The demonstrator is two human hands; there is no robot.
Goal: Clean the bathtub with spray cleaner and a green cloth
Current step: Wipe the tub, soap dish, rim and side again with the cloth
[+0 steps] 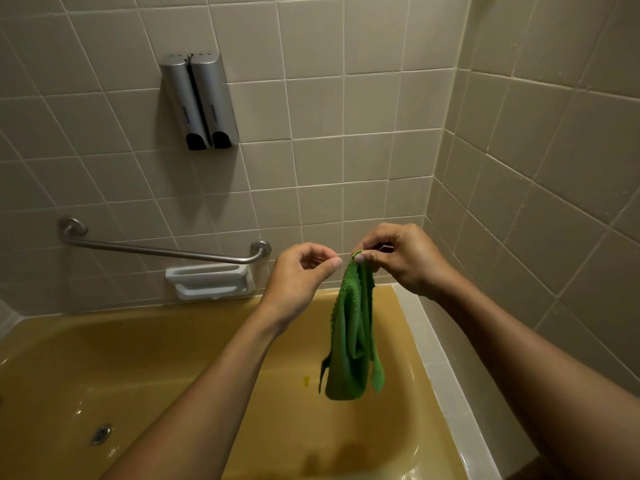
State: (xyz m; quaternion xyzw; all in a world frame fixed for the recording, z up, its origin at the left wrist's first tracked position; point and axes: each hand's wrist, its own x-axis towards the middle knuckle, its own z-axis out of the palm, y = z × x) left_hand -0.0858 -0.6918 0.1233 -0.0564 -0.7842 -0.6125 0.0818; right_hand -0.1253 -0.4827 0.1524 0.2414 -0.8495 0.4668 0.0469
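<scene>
Right fingers (363, 258) pinch hanging green cloth (349, 334) at top, left fingers (320, 251) curled, apparently empty

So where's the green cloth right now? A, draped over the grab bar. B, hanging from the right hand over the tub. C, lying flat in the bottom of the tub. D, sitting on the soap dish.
B: the right hand pinches the top edge of the green cloth, which dangles freely above the yellow bathtub.
</scene>
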